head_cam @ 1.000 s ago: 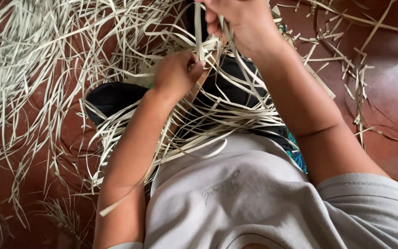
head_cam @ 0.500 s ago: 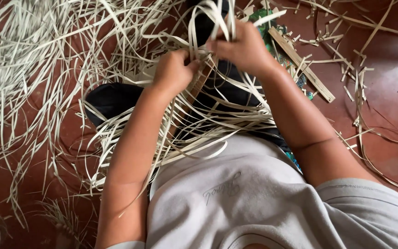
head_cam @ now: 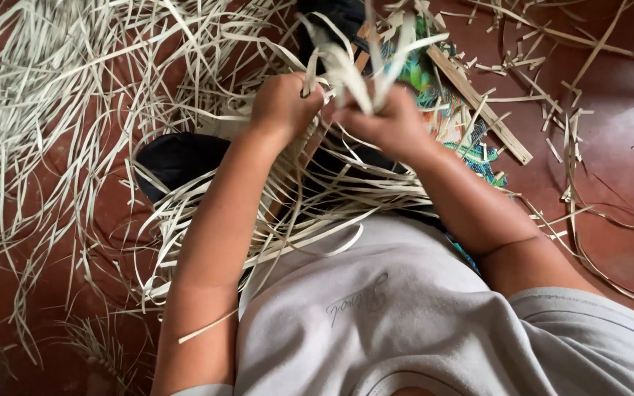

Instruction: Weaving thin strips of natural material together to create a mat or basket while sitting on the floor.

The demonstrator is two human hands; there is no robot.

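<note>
Gripping pale strips [head_cam: 346, 73], both hands

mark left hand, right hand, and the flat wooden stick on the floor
left hand [head_cam: 282, 103], head view, on the back of the hand.
right hand [head_cam: 387, 121], head view, on the knuckles, closed on pale strips.
flat wooden stick [head_cam: 489, 117], head view, mid-length on its top face.

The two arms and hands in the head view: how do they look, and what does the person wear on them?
Both arms are bare from the short sleeves down. The left hand and the right hand wear no gloves; no ring, watch or bracelet shows. The short sleeves belong to a light grey T-shirt; the right sleeve is plainly seen, while of the left only an edge shows at the bottom.
</note>
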